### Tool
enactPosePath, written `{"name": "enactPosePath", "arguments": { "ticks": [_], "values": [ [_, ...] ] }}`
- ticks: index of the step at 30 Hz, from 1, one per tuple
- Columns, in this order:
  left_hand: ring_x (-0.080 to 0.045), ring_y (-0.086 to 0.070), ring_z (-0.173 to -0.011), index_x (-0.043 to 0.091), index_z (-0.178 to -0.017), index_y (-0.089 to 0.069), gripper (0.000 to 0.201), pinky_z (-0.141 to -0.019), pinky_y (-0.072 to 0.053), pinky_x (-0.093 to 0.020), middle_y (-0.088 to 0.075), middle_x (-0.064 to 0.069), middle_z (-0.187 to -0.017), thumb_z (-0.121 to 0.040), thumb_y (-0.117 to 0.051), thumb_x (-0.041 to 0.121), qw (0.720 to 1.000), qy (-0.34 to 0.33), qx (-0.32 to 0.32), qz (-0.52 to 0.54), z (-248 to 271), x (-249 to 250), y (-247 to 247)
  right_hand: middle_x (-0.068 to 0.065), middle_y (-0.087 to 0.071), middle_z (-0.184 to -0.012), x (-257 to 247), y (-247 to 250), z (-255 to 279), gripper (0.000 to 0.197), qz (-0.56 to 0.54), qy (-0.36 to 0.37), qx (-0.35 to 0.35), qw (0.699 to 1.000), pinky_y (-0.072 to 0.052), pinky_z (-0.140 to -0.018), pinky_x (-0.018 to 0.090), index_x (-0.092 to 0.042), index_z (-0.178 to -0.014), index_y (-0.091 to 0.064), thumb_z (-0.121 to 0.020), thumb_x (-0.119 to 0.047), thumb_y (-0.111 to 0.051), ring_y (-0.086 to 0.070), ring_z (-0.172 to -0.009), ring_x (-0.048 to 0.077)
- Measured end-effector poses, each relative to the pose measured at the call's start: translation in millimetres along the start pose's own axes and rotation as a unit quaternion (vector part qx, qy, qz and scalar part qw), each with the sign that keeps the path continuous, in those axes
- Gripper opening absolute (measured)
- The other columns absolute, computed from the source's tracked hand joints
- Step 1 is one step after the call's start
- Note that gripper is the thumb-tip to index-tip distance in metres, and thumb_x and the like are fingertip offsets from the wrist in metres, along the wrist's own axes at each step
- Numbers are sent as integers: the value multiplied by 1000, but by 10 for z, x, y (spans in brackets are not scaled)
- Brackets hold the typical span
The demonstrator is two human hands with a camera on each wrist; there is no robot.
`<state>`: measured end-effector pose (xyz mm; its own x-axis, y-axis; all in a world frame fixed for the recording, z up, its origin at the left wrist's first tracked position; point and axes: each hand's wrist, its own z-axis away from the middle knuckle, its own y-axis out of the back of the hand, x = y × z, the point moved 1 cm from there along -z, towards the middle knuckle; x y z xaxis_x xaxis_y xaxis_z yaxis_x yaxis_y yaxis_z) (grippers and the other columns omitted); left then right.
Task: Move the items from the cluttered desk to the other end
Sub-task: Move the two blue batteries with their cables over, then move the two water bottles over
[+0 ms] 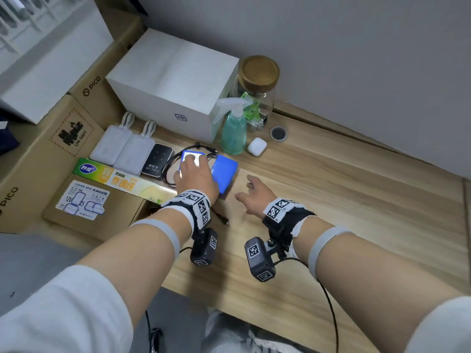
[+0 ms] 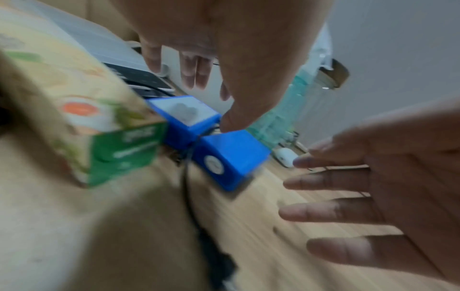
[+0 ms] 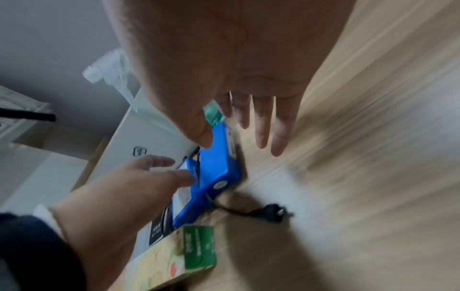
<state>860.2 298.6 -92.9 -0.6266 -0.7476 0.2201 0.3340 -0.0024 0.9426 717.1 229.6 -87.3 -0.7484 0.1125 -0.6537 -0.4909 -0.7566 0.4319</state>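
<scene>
— So, where do your hands stand?

— My left hand hangs over the two blue blocks, fingers spread and straight, holding nothing. From the left wrist view I can't tell whether the thumb touches the nearer block. My right hand is just beside them on the bare side, palm down, fingers loose and apart, also holding nothing.

— And the blocks themselves?

— On the wooden desk, side by side, with a black cable looped around them; its plug lies toward the front edge.

— What hems them in?

— A long printed carton and a dark wifi unit on the left, two white power banks past that. Behind stand a white box, a green spray bottle, a cork-lidded jar and a white earbud case.

— Open room?

— To my right the desk runs bare along the wall, past a round cable hole.
</scene>
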Motion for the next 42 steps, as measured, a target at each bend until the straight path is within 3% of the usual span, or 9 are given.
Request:
{"name": "enactPosePath", "arguments": {
  "ticks": [7,11,16,20,25,29,33,39,42],
  "values": [
    [-30,-44,-128,20,-126,-53,39,-101,-40,-41,-39,-8,-138,-88,-61,27,986,-126,-91,53,539,1213,137,8,-52,-139,627,1052,639,67,-50,-41,71,995,-59,-86,47,-20,-150,-33,-90,-27,-62,-65,-104,29],
    [-30,-49,-124,22,-121,-54,31,-103,-43,-43,-44,-6,-134,-91,-59,29,975,-185,-112,52,1097,1996,-2,8,-57,-130,1252,1629,1063,62,-70,-39,110,991,-57,-88,50,-20,-145,-39,-89,-28,-62,-66,-102,30],
    [-33,-56,-115,23,-117,-58,26,-99,-47,-41,-49,-8,-133,-92,-58,33,963,-231,-131,52,2102,3111,-364,3,-60,-91,2333,2429,1816,57,-116,-34,138,983,-56,-88,52,-16,-144,-39,-91,-22,-60,-67,-101,33],
    [-27,-54,-119,21,-114,-63,25,-99,-43,-36,-55,-10,-133,-91,-59,31,940,-295,-160,59,3098,4234,-677,13,-65,-111,3338,3291,2592,55,-174,-54,184,966,-57,-90,49,-16,-142,-41,-91,-20,-60,-66,-107,32],
    [-19,-59,-91,16,-113,-66,22,-76,-42,-26,-63,-2,-109,-94,-59,25,901,-362,-217,101,4181,5468,-881,13,-64,-102,4358,4288,3509,40,-216,-97,270,933,-57,-89,48,-14,-131,-49,-92,-17,-58,-69,-100,31],
    [-23,-65,-92,14,-111,-66,20,-75,-46,-26,-69,-6,-108,-95,-59,23,865,-422,-246,109,4734,6221,-968,8,-59,-81,4944,4827,4042,31,-278,-115,321,898,-50,-56,32,-9,-123,-53,-91,-9,-55,-58,-62,19],
    [-23,-65,-95,12,-113,-66,21,-79,-48,-27,-66,-3,-99,-97,-58,21,833,-475,-261,112,5074,6826,-1100,7,-54,-75,5364,5179,4431,20,-321,-137,369,861,-37,-40,21,-10,-112,-50,-93,-3,-52,-49,-53,16],
    [-18,-61,-84,15,-106,-67,15,-73,-44,-25,-64,1,-92,-95,-59,20,797,-525,-281,104,5582,7559,-1373,9,-59,-92,5868,5586,5045,20,-340,-148,441,817,-46,-55,26,-12,-114,-50,-95,-7,-53,-56,-62,13],
    [-17,-62,-84,20,-100,-66,8,-72,-44,-25,-63,6,-87,-94,-60,21,786,-540,-286,92,5807,7851,-1512,6,-59,-81,6163,5782,5224,18,-349,-151,463,801,-46,-58,27,-11,-113,-52,-95,-7,-53,-54,-60,14]
  ]
}}
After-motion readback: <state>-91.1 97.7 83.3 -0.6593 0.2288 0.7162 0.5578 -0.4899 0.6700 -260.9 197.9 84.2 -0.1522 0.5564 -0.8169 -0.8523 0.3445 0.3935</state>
